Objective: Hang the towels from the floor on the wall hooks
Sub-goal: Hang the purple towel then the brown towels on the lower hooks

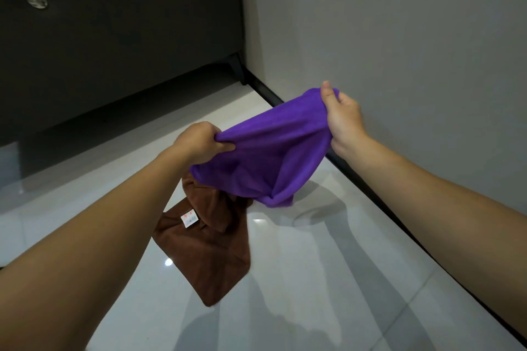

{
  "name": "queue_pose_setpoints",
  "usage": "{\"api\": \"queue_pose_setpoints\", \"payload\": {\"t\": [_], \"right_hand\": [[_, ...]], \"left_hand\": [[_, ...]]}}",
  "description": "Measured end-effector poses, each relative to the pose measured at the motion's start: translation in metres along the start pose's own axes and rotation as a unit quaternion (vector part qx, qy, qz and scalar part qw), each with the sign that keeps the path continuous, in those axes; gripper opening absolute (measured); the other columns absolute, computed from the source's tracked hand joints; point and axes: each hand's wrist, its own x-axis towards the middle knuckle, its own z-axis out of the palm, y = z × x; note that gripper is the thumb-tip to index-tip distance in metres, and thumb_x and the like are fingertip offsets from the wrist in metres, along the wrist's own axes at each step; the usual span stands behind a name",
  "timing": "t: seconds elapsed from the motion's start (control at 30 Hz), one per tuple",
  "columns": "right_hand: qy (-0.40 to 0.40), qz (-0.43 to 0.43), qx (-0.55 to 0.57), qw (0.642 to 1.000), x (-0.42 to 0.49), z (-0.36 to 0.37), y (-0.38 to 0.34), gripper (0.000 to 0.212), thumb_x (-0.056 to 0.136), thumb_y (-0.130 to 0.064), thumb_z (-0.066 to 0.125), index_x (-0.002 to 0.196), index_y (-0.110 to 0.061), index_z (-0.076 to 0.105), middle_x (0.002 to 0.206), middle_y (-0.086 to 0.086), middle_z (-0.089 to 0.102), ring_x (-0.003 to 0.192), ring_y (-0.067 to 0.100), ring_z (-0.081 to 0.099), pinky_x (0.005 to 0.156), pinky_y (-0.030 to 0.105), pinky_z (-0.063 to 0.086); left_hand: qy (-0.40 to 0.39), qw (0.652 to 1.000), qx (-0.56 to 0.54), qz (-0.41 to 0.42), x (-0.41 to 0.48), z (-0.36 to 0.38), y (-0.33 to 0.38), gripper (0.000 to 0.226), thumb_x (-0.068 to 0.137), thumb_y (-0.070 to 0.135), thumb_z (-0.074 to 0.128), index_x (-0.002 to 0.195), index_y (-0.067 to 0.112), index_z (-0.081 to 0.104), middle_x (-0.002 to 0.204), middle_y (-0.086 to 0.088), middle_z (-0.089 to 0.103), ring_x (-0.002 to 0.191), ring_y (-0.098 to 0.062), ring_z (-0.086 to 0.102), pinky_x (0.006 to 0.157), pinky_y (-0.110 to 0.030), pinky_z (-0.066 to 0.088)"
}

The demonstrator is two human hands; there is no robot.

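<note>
A purple towel [265, 151] hangs in the air between both hands, sagging to a twisted low corner above the floor. My left hand [196, 145] grips its left edge in a fist. My right hand [340, 115] pinches its upper right corner, held higher and close to the grey wall [399, 37]. A brown towel [211, 239] with a small white label lies crumpled on the glossy white floor below, partly hidden by the purple towel and my left forearm. No wall hooks are in view.
A dark cabinet [114, 37] on short legs stands at the back left, with a round metal fitting [37, 0] on its front. A black skirting strip [370, 188] runs along the base of the wall on the right. The glossy floor tiles [313, 279] reflect lights.
</note>
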Motion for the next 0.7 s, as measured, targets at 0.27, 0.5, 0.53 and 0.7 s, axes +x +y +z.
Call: {"api": "queue_pose_setpoints", "payload": {"t": [0.27,0.5,0.53,0.7], "right_hand": [[0.077,0.002,-0.011,0.997,0.011,-0.025,-0.003,0.031,0.098,-0.035,0.056,0.074,-0.016,0.056,0.076,0.005,0.057,0.071,0.019,0.056,0.067,0.032,0.048],[-0.133,0.002,0.108,0.985,0.013,-0.023,-0.041,0.017,0.099,-0.007,0.051,0.115,-0.008,0.055,0.110,0.010,0.067,0.098,0.018,0.067,0.090,0.033,0.055],[-0.165,-0.005,0.094,0.982,0.012,-0.024,-0.049,0.022,0.099,-0.005,0.050,0.119,-0.012,0.053,0.118,0.010,0.064,0.105,0.020,0.065,0.091,0.035,0.054],[-0.172,-0.092,-0.032,0.980,0.011,-0.018,-0.086,0.018,0.099,-0.004,0.050,0.108,-0.019,0.057,0.100,0.001,0.071,0.091,0.014,0.069,0.085,0.029,0.055]], "left_hand": [[0.089,0.985,-0.111,-0.093,0.004,-0.004,-0.018,0.019,0.097,0.028,0.057,0.105,0.010,0.059,0.090,-0.007,0.058,0.087,-0.029,0.060,0.076,-0.044,0.053],[0.268,0.883,-0.381,-0.058,-0.002,-0.042,0.002,0.009,0.095,0.021,0.060,0.093,0.019,0.051,0.088,-0.001,0.056,0.096,-0.030,0.062,0.084,-0.048,0.056],[0.289,0.872,-0.391,-0.054,-0.003,-0.051,0.004,0.012,0.095,0.022,0.060,0.089,0.023,0.050,0.087,0.000,0.056,0.095,-0.029,0.062,0.083,-0.046,0.057],[0.362,0.885,-0.292,-0.025,-0.010,-0.087,0.006,0.009,0.095,0.030,0.059,0.093,0.021,0.058,0.080,0.008,0.055,0.075,-0.009,0.055,0.065,-0.025,0.048]]}}
